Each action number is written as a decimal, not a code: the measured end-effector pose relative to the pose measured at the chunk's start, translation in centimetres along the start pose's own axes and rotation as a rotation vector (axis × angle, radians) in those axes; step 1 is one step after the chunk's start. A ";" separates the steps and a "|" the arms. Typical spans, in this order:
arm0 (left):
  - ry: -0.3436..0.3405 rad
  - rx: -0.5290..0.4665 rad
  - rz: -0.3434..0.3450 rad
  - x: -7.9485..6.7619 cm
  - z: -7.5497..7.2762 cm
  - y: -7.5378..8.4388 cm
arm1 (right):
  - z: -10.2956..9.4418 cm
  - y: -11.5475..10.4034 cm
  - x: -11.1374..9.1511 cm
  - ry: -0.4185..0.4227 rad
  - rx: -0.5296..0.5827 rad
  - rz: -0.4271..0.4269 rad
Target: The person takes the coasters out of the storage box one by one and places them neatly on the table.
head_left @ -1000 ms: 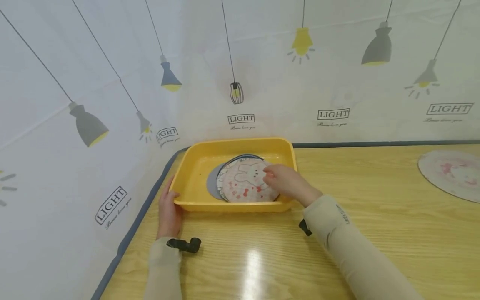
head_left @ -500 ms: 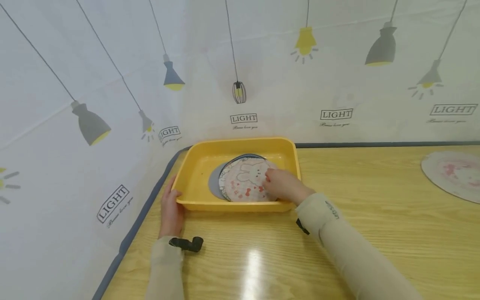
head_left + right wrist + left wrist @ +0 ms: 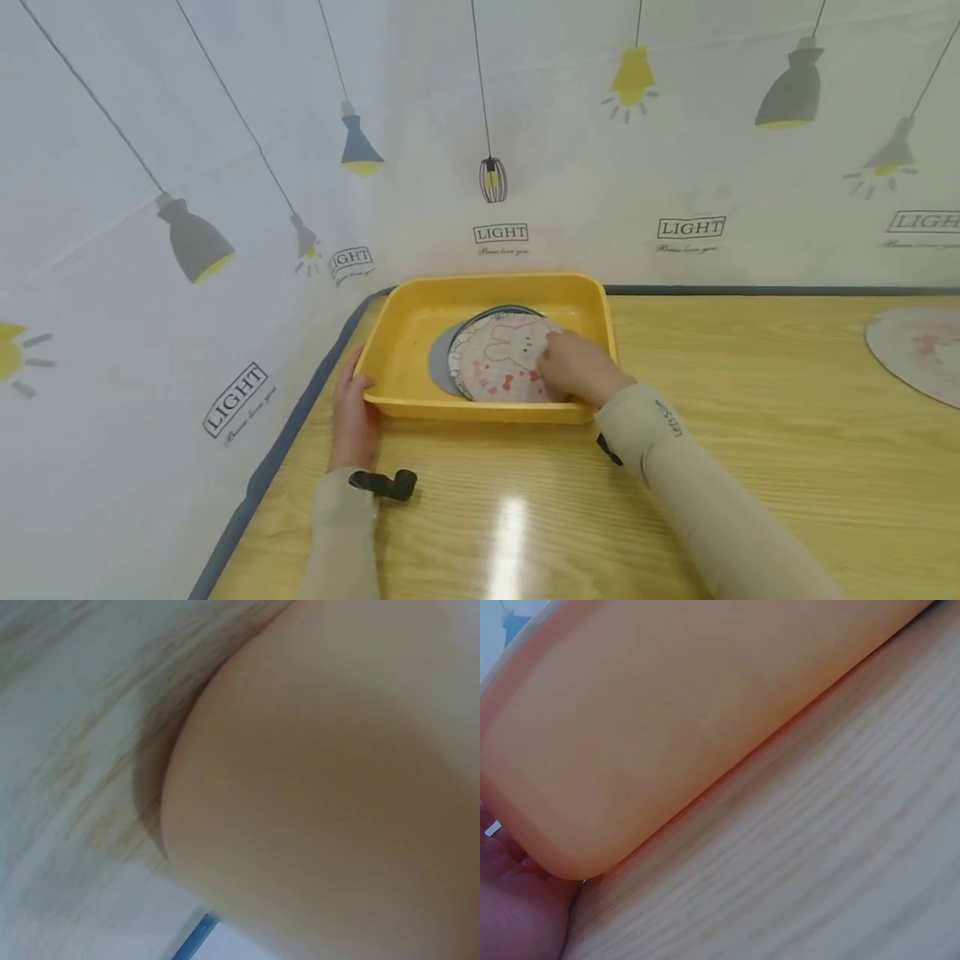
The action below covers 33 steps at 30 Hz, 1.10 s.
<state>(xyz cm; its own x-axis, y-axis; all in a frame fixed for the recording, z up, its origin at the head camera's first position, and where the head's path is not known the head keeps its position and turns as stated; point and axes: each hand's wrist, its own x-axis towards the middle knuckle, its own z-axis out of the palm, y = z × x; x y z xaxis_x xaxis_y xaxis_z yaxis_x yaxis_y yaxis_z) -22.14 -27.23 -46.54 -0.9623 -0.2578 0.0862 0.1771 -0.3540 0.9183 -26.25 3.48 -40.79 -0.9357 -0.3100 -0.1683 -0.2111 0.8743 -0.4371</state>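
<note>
In the head view, a yellow plastic tray [image 3: 480, 410] stands in the table's back left corner. My left hand [image 3: 355, 421] grips its front left corner, with the thumb over the rim; the left wrist view shows this hand [image 3: 517, 911] against the tray's outer wall. Inside lie stacked round mats. A pink one with a rabbit and red bows [image 3: 498, 358] is on top, and a plain grey one [image 3: 439, 367] shows at the left. My right hand [image 3: 581, 367] reaches in over the right side, its curled fingers touching the rabbit mat's right edge. Its grip is hidden from view.
Another round pink-and-white mat [image 3: 922, 354] lies on the wooden table [image 3: 720, 417] at the far right. White sheeting [image 3: 577, 208] printed with lamps walls in the back and left, and a dark blue band [image 3: 292, 450] runs along the table's edge there.
The head view has shifted slightly, so everything appears a little further right. My right hand sits slightly lower against the rabbit mat. The left hand keeps its hold on the tray.
</note>
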 end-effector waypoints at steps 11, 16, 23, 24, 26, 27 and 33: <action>-0.001 -0.008 0.009 0.0 0.1 -0.1 | 0.0 0.8 0.7 0.246 0.244 -0.023; 0.011 0.006 -0.003 0.0 0.3 0.0 | 0.0 0.8 0.4 0.180 0.145 -0.112; 0.014 0.014 0.007 0.2 0.3 0.2 | -0.2 0.7 -0.3 0.284 0.131 -0.216; 0.016 0.018 0.006 0.3 0.3 0.2 | -0.2 0.8 -0.3 0.306 0.152 -0.224; 0.021 0.025 0.003 0.3 0.4 0.1 | -0.3 0.9 -0.4 0.348 0.193 -0.236; 0.023 0.025 -0.001 0.4 0.4 0.1 | -0.3 1.0 -0.4 0.367 0.210 -0.234; 0.036 0.028 -0.026 -0.1 0.2 0.1 | -0.2 1.2 -0.8 0.350 0.374 -0.194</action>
<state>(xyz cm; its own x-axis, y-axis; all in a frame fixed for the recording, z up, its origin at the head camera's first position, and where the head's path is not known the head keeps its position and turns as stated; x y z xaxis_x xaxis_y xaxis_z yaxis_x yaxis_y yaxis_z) -22.06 -27.08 -46.35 -0.9586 -0.2807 0.0485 0.1454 -0.3361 0.9305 -25.75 4.84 -41.03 -0.9411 -0.2537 0.2233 -0.3343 0.6012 -0.7258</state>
